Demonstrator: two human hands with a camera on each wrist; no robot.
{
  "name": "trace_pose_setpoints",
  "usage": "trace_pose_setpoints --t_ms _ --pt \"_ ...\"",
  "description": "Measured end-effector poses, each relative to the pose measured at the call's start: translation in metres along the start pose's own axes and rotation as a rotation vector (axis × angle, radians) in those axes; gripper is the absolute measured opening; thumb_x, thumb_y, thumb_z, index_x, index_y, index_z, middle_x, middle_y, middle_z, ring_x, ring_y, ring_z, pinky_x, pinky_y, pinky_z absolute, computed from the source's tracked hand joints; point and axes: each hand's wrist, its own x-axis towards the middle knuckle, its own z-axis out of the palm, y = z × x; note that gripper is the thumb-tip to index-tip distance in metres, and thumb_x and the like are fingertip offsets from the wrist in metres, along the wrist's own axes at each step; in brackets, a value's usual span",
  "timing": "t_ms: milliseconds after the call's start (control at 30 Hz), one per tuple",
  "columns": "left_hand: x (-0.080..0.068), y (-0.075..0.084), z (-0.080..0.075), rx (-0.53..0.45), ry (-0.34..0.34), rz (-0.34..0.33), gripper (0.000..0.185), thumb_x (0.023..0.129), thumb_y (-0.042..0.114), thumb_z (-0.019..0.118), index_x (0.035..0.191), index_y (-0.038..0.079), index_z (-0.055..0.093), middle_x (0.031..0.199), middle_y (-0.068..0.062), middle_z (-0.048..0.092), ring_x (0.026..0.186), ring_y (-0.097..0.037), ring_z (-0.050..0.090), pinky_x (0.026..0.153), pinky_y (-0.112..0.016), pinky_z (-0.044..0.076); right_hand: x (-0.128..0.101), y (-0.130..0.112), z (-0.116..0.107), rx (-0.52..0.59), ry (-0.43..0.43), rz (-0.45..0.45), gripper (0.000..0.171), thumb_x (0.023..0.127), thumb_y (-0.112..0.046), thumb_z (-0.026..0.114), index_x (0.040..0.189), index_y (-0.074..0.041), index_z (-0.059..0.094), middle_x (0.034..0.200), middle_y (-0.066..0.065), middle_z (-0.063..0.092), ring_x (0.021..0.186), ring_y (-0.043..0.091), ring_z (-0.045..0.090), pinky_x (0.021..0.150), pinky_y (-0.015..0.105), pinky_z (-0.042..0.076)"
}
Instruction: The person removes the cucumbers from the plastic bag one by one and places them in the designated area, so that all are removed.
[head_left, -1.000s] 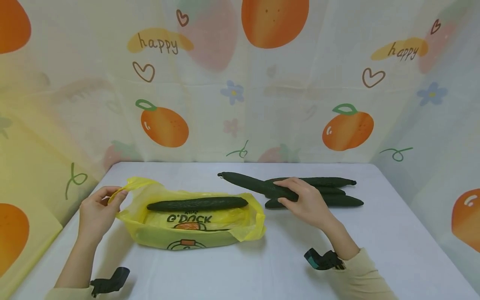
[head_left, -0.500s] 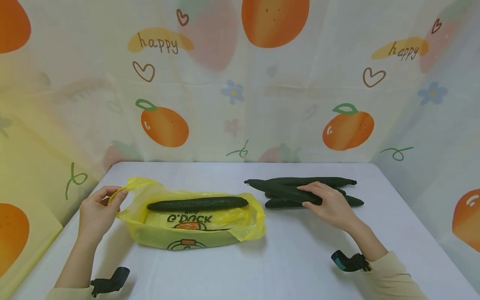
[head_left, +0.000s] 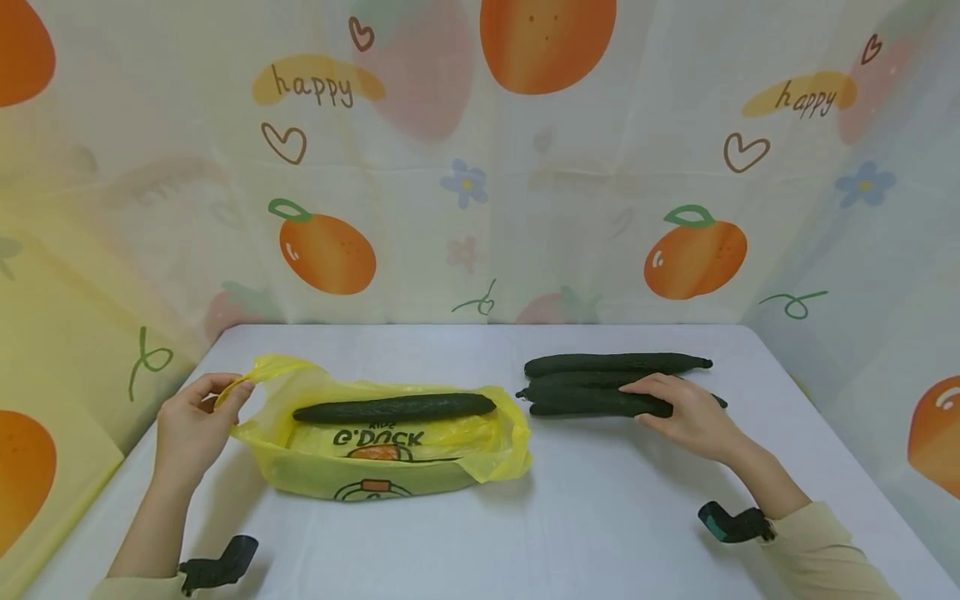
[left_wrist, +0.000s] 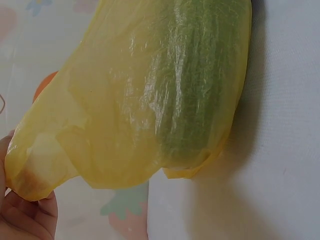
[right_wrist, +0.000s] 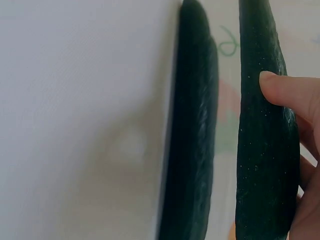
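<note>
My left hand [head_left: 187, 429] pinches the left end of a yellow plastic bag [head_left: 375, 483] and holds it up. The bag lies wide at the top, and a dark green cucumber [head_left: 393, 407] shows on it in the head view. Through the thin film [left_wrist: 115, 110] in the left wrist view, a green cucumber shape is visible. My right hand [head_left: 686, 417] grips another cucumber [head_left: 600, 400] among the pile at right, thumb on the near side. In the right wrist view, the gripped cucumber [right_wrist: 265, 150] is apart from a neighbouring one [right_wrist: 192, 125].
Behind the gripped cucumber lies a far cucumber [head_left: 615, 363], and others sit partly hidden beneath and beside it. A white cloth covers the table [head_left: 465, 550]. A fruit-patterned curtain [head_left: 420, 242] rises at the back edge and both sides.
My right hand has carried its cucumber rightward and down, from above the table's middle to the pile. My left hand and the bag have stayed in place.
</note>
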Motion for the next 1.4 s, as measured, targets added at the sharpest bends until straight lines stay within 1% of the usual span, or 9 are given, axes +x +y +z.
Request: trace_pose_setpoints --t_ms 167,367,533,667,833,1067,1167,1300,1400 --pt "0.0 -0.001 0.0 -0.011 -0.003 -0.006 0.005 0.084 0.022 0.067 0.086 0.025 0.065 0.068 0.026 0.055 0.049 0.001 0.049 0.039 -0.016 0.036 -0.006 0.009 0.0 0.013 -0.042 -0.011 0.044 0.07 -0.007 0.078 0.111 -0.014 0.064 0.104 -0.003 0.064 0.092 0.015 0.059 0.07 0.029 0.052" --pt "0.001 -0.004 0.001 -0.038 -0.006 0.015 0.005 0.084 0.019 0.068 0.086 0.023 0.065 0.067 0.025 0.057 0.048 0.001 0.049 0.039 -0.016 0.037 -0.012 0.017 0.002 0.016 -0.117 0.022 0.043 0.071 -0.009 0.078 0.112 -0.014 0.065 0.107 -0.003 0.064 0.094 0.015 0.058 0.072 0.028 0.051" --pt "0.002 -0.004 0.001 -0.037 -0.001 0.023 0.006 0.084 0.019 0.068 0.086 0.023 0.066 0.068 0.026 0.057 0.048 0.001 0.05 0.039 -0.016 0.038 -0.015 0.022 0.004 0.018 -0.15 0.046 0.043 0.071 -0.01 0.077 0.112 -0.016 0.065 0.106 -0.004 0.063 0.092 0.014 0.058 0.07 0.026 0.049" --pt "0.002 -0.002 0.001 -0.033 -0.001 0.026 0.006 0.084 0.019 0.068 0.085 0.023 0.065 0.069 0.026 0.057 0.049 0.001 0.05 0.04 -0.016 0.039 -0.016 0.024 0.008 0.016 -0.166 0.034 0.043 0.071 -0.01 0.078 0.112 -0.017 0.065 0.105 -0.004 0.063 0.093 0.016 0.058 0.072 0.03 0.05" --pt "0.002 0.001 0.002 -0.038 -0.005 0.025 0.005 0.084 0.019 0.068 0.087 0.021 0.066 0.069 0.026 0.057 0.049 0.001 0.05 0.039 -0.016 0.038 -0.015 0.025 0.011 0.016 -0.175 0.027 0.043 0.071 -0.011 0.078 0.111 -0.017 0.066 0.104 -0.004 0.063 0.093 0.018 0.058 0.073 0.034 0.05" --pt "0.003 0.001 0.002 -0.026 -0.005 0.029 0.005 0.084 0.019 0.068 0.086 0.021 0.065 0.069 0.026 0.056 0.05 0.001 0.05 0.042 -0.015 0.04 -0.015 0.027 0.014 0.022 -0.192 0.03 0.041 0.071 -0.01 0.078 0.11 -0.017 0.066 0.104 -0.003 0.061 0.09 0.017 0.057 0.07 0.031 0.049" --pt "0.003 0.001 0.002 -0.024 -0.003 0.031 0.005 0.084 0.019 0.068 0.086 0.022 0.065 0.069 0.026 0.056 0.05 0.002 0.05 0.042 -0.015 0.041 -0.016 0.028 0.015 0.017 -0.176 0.029 0.042 0.07 -0.009 0.078 0.109 -0.016 0.066 0.102 -0.003 0.059 0.088 0.015 0.056 0.068 0.029 0.049" --pt "0.003 0.001 0.002 -0.029 -0.01 0.025 0.005 0.084 0.02 0.068 0.086 0.021 0.065 0.069 0.026 0.057 0.05 0.001 0.05 0.041 -0.016 0.04 -0.016 0.029 0.018 -0.012 -0.148 0.023 0.042 0.069 -0.009 0.079 0.108 -0.017 0.067 0.101 -0.003 0.058 0.091 0.016 0.053 0.072 0.034 0.049" --pt "0.003 0.001 0.002 -0.032 -0.015 0.017 0.004 0.084 0.02 0.068 0.087 0.021 0.065 0.07 0.026 0.057 0.05 0.001 0.051 0.041 -0.016 0.04 -0.016 0.029 0.02 -0.033 -0.125 0.012 0.042 0.068 -0.008 0.08 0.107 -0.016 0.068 0.099 -0.002 0.06 0.093 0.018 0.052 0.075 0.039 0.045"
